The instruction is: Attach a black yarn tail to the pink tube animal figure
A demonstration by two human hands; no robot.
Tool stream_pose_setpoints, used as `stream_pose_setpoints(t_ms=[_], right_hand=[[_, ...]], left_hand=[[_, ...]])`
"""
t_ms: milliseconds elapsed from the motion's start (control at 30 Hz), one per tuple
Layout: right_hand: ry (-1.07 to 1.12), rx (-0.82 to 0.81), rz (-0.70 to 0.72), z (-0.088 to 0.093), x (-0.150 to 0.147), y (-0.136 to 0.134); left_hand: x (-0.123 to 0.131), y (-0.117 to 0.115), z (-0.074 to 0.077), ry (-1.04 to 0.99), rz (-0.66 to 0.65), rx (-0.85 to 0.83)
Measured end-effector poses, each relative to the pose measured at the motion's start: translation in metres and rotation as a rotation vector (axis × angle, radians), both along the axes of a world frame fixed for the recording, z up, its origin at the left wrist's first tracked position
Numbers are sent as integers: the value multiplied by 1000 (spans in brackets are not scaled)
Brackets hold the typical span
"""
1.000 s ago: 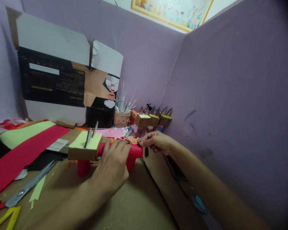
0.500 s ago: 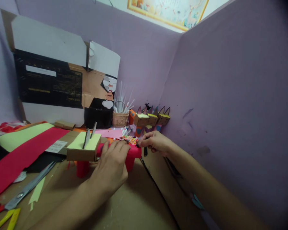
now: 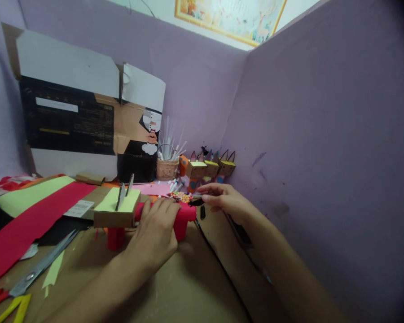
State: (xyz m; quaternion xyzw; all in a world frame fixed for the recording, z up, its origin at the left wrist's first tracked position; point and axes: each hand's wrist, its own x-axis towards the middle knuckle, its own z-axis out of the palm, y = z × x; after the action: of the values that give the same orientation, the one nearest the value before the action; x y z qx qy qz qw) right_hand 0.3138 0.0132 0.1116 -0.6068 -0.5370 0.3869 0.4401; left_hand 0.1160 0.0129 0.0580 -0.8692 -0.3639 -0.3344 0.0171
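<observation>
A paper animal stands on the brown desk: a red tube body (image 3: 183,220) on red legs, with a cardboard box head (image 3: 116,211) topped in pale yellow and two grey ears. My left hand (image 3: 155,231) lies over the red body with its fingers curled round it. My right hand (image 3: 224,202) is at the animal's rear end, fingers pinched on a small black piece (image 3: 197,202) beside a multicoloured patterned patch (image 3: 181,196).
Red and yellow paper sheets (image 3: 27,215) lie at the left, with scissors (image 3: 30,278) near the front edge. A basket of pens (image 3: 166,167) and several finished box animals (image 3: 208,168) stand at the back. Purple partitions close in the back and right.
My right hand has opened out a little and slid slightly along the rear of the body; the black piece now shows at its fingertips. My left hand stays on the body.
</observation>
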Motion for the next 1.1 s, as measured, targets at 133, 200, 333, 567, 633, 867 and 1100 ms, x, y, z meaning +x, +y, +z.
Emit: stream_pose_setpoints(t_ms=[133, 200, 333, 567, 633, 867, 1100], right_hand=[[27, 228, -175, -14, 8, -10], [45, 371, -280, -23, 9, -15], [70, 562, -443, -42, 10, -24], [217, 492, -431, -59, 6, -32], [225, 510, -421, -60, 5, -33], [239, 538, -419, -65, 7, -31], [155, 582, -479, -72, 11, -30]], left_hand=[[0, 1, -1, -8, -5, -1], [0, 2, -1, -6, -10, 5], [-1, 2, -2, 3, -13, 17], [-5, 4, -2, 22, -31, 76], [-4, 4, -1, 14, -31, 79], [-14, -24, -6, -120, -62, 266], [-50, -63, -54, -78, -274, 41]])
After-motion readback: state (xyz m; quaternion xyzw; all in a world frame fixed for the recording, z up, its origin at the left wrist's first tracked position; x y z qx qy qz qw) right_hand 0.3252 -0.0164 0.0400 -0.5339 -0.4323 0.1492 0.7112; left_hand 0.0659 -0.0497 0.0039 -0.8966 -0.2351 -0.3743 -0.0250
